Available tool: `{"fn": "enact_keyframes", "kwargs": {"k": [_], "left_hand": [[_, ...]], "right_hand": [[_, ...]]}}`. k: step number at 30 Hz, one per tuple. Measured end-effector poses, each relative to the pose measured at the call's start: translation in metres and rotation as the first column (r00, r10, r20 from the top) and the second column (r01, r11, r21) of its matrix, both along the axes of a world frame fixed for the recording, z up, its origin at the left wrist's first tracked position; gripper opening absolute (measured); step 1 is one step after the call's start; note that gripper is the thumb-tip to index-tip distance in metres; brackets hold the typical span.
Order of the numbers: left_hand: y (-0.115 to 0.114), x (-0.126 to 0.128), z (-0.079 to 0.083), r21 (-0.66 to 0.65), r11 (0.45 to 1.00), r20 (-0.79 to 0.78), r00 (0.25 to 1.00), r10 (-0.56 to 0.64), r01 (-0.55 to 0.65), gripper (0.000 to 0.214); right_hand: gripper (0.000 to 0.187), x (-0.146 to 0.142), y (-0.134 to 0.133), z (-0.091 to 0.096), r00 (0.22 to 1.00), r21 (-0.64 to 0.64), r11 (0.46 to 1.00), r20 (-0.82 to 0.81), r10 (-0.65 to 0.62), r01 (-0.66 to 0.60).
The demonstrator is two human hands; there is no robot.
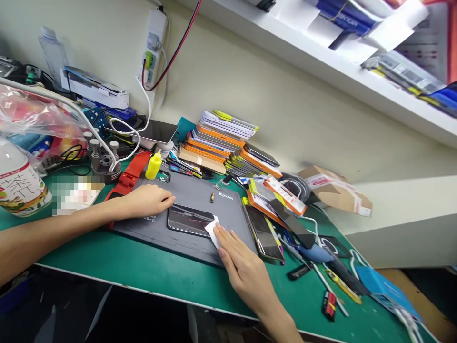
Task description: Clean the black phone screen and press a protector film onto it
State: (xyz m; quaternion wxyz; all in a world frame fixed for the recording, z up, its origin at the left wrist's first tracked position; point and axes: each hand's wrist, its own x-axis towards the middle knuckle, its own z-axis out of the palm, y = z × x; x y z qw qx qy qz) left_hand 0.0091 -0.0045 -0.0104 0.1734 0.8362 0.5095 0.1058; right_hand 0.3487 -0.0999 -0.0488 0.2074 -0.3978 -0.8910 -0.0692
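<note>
A dark phone (187,220) lies screen-up on a grey work mat (200,200) on the green bench. My left hand (148,200) rests at the phone's left end, fingers curled against its edge. My right hand (243,267) lies flat at the phone's right end, its fingertips pressing a small white wipe (211,229) onto the corner of the glass. A small brass-coloured piece (212,196) sits on the mat just beyond the phone.
A second phone (263,233) lies right of the mat. Stacked packaged screen protectors (223,140) stand behind, with a yellow bottle (153,165), red holder (129,176) and metal jig (103,162) at left. Tools and cables (321,257) crowd the right side; a drink bottle (19,183) stands far left.
</note>
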Motion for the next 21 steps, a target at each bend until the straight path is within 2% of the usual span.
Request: {"fn": "enact_keyframes", "kwargs": {"k": [4,12,21], "left_hand": [[0.0,0.001,0.001,-0.006,1.0,0.0,1.0,0.03,-0.03,0.049],[0.0,0.002,0.008,0.008,0.999,-0.016,0.999,0.044,-0.044,0.052],[0.0,0.004,0.009,-0.03,0.998,-0.046,0.998,0.046,-0.047,0.05]], "right_hand": [[0.068,-0.004,-0.009,-0.002,1.0,0.034,0.999,0.005,-0.008,0.008],[0.055,-0.022,0.011,0.006,0.999,0.039,0.999,0.041,-0.004,0.002],[0.05,-0.082,0.005,0.017,0.989,-0.003,0.992,0.08,0.124,-0.125]]}}
